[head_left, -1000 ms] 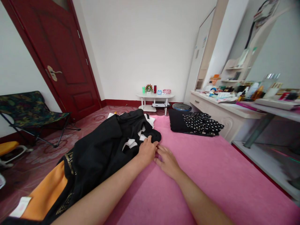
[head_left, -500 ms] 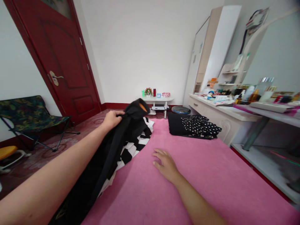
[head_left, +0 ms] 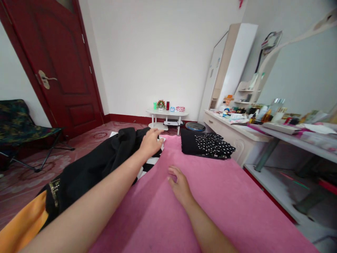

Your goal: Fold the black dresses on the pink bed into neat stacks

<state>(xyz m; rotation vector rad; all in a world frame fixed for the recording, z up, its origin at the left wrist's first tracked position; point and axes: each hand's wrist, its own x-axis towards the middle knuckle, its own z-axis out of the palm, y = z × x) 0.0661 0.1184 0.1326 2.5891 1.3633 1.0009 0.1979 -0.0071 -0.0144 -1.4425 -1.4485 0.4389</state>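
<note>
My left hand (head_left: 151, 141) reaches out over the far end of a black garment (head_left: 100, 165) with an orange part (head_left: 21, 225) that lies along the left side of the pink bed cover (head_left: 223, 196). Its fingers are stretched forward and rest on the cloth. A black-and-white striped piece (head_left: 147, 164) shows under the black garment, just below that hand. My right hand (head_left: 179, 184) lies flat on the pink cover with its fingers apart, holding nothing.
A folded black and polka-dot pile (head_left: 210, 144) sits at the far right of the cover. Beyond stand a small white table (head_left: 167, 114) with small items, a cluttered dresser (head_left: 237, 130) on the right, a red door (head_left: 60, 70) and a folding chair (head_left: 23, 126) on the left.
My left hand lifted the black garment and swung it leftward, uncovering the striped piece, then came down onto the cloth's far end. My right hand stayed flat on the cover.
</note>
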